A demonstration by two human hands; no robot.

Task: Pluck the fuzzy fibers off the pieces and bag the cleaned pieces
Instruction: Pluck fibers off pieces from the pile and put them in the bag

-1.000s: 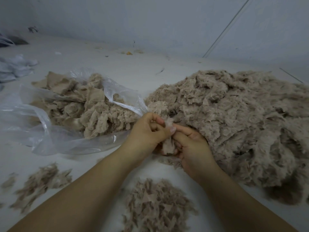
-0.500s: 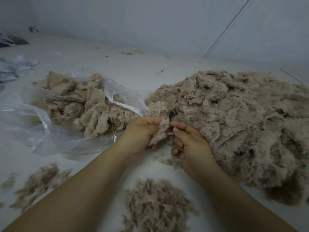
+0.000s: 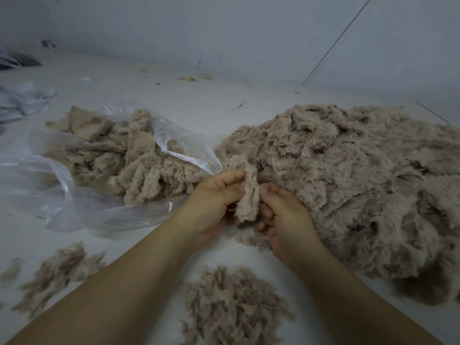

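A person's left hand and right hand hold one fuzzy beige fabric piece upright between them, just in front of the large pile of uncleaned pieces on the white bench. Half a second earlier the piece slanted across the left fingers and the right hand stood a little apart from it; now the piece hangs straighter and both grips close on it, the left pinching its left edge near the top, the right thumb and curled fingers pinching its right edge. Left of the pile lies the clear plastic bag, open and holding cleaned pieces. Nearer the person than the pile sit two heaps of plucked fibers, the left heap blurred. The pile runs off the right edge of the view. Crumpled pale material far left of the pile is too dim to identify.
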